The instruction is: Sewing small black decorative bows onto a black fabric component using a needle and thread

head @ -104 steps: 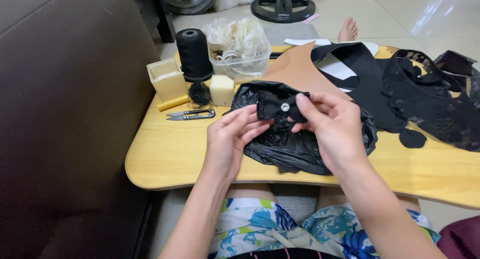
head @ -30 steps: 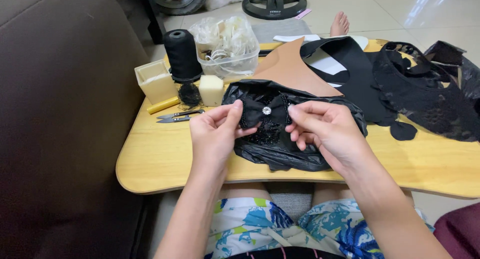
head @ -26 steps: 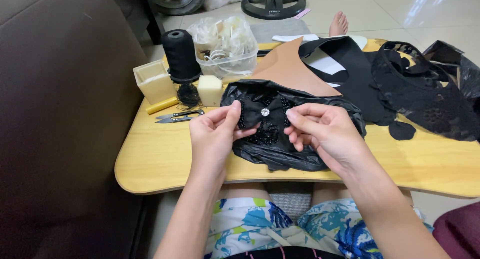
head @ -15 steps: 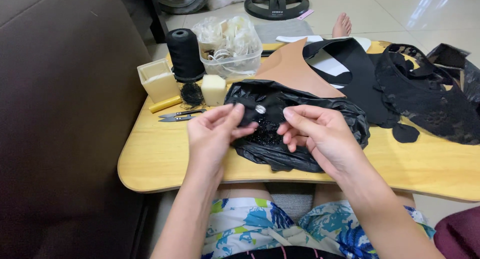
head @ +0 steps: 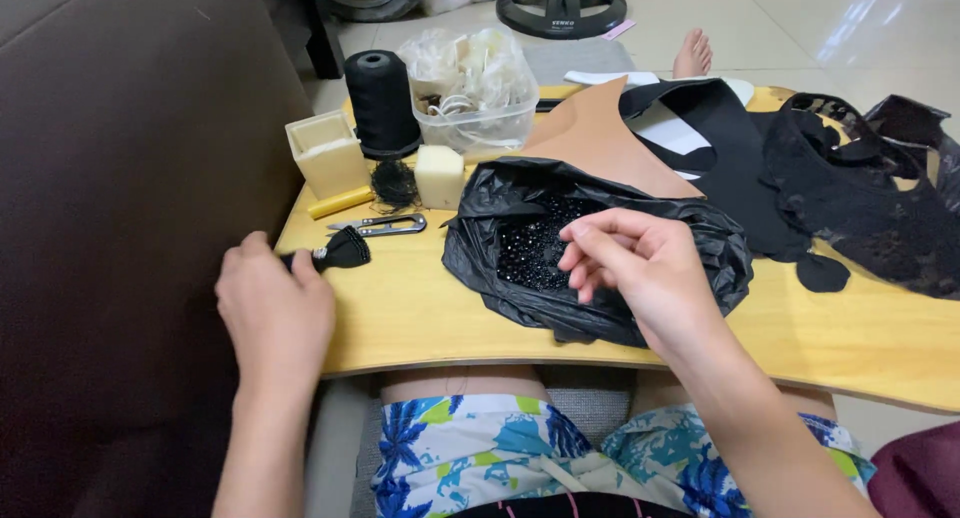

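Head view: a person seated at a low wooden table [head: 420,318] works with both hands. The left hand [head: 275,313], at the table's left edge, has its grip closed on a small black fabric piece [head: 340,250] that pokes out past the fingers, just below a pair of thread snips [head: 378,225]. The right hand [head: 640,273] hovers over an open black plastic bag [head: 690,228] near the table's front edge, fingertips pinched together above the dark beads [head: 530,253] inside; whether a bead sits between them cannot be told. The risks look plain: the bag's loose rim lies close to the front edge, so a nudge from the wrist could tip beads onto the lap or floor. A tiny bead could also slip from the pinch. Behind, a black thread cone [head: 382,103] and a clear tub [head: 470,88] crowd the back left corner.
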